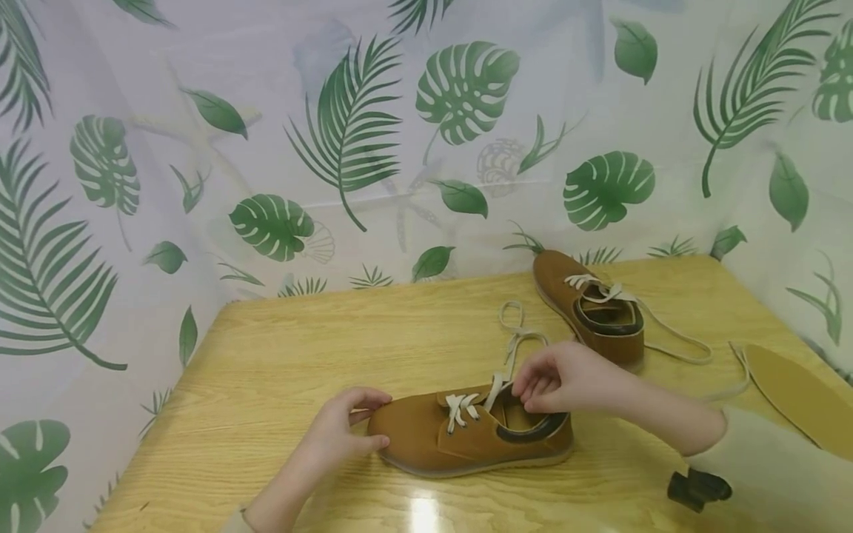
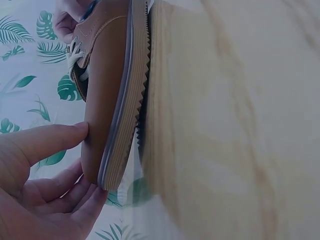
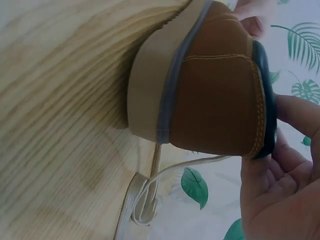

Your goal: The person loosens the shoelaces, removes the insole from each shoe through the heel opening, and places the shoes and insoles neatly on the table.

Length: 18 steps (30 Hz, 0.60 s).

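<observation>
A brown lace-up shoe (image 1: 426, 429) lies on its sole, toe to the left, in the head view. My left hand (image 1: 340, 429) holds its rounded toe, thumb on the near side and fingers round the front; the left wrist view shows this grip (image 2: 55, 185) up close. Over the ankle opening, my right hand (image 1: 556, 377) has its fingers curled at the dark padded collar (image 3: 265, 100). Thumb and fingers meet the collar edge near the heel in the right wrist view. White laces (image 1: 460, 411) cross the front, and a loose lace end (image 1: 513, 348) trails behind.
A second brown shoe (image 1: 589, 311) stands at the back right, its lace (image 1: 680, 352) trailing rightward. A flat tan insole-shaped piece (image 1: 800, 392) lies at the right edge of the wooden table (image 1: 320, 333). Behind hangs a leaf-print cloth (image 1: 400, 133).
</observation>
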Available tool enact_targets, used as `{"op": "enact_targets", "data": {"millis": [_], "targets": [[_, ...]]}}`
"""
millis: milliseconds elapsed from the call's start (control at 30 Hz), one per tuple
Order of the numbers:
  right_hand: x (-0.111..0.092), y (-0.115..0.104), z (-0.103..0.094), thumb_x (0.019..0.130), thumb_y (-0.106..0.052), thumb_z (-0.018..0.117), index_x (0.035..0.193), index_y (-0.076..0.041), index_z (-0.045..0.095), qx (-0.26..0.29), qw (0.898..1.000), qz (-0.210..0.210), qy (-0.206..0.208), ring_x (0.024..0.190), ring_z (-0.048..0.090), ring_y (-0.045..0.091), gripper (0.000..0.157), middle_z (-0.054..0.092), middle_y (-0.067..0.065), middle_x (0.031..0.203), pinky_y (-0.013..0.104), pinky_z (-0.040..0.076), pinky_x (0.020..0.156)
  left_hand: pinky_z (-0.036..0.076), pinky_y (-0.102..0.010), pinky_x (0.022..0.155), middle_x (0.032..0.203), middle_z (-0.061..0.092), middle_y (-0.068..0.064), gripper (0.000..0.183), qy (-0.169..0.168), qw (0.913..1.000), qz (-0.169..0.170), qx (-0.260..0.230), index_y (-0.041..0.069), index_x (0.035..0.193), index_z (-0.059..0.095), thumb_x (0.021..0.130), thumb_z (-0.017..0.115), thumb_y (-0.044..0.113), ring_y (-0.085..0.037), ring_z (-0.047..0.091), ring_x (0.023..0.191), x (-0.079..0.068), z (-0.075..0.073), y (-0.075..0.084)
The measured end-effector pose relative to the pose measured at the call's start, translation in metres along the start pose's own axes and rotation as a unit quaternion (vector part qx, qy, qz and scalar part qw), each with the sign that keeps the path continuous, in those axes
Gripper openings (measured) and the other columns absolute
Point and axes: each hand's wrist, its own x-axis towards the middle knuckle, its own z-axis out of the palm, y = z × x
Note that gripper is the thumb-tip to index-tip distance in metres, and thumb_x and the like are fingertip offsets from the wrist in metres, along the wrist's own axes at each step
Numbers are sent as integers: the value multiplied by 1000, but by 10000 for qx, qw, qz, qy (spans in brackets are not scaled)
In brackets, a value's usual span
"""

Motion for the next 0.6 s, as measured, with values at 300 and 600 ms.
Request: {"op": "enact_targets", "data": {"millis": [300, 600], "targets": [[3, 1, 3, 83, 2, 84, 93, 0, 77, -130, 9998, 139, 14, 74, 72, 7, 12, 78, 2, 83, 22, 65, 67, 55, -41, 115, 134, 67, -18, 55, -101, 9999, 69, 117, -2, 131, 65, 81, 86, -9, -43, 62, 132, 0, -1, 0], [8, 1, 2, 82, -2, 88, 89, -4, 79, -359, 9992, 172, -18, 72, 69, 5, 11, 78, -1, 81, 20, 63, 65, 55, -43, 115, 132, 67, -17, 52, -106, 9995, 165, 228, -2, 130, 65, 82, 85, -8, -41, 62, 130, 0, 0, 0]]}}
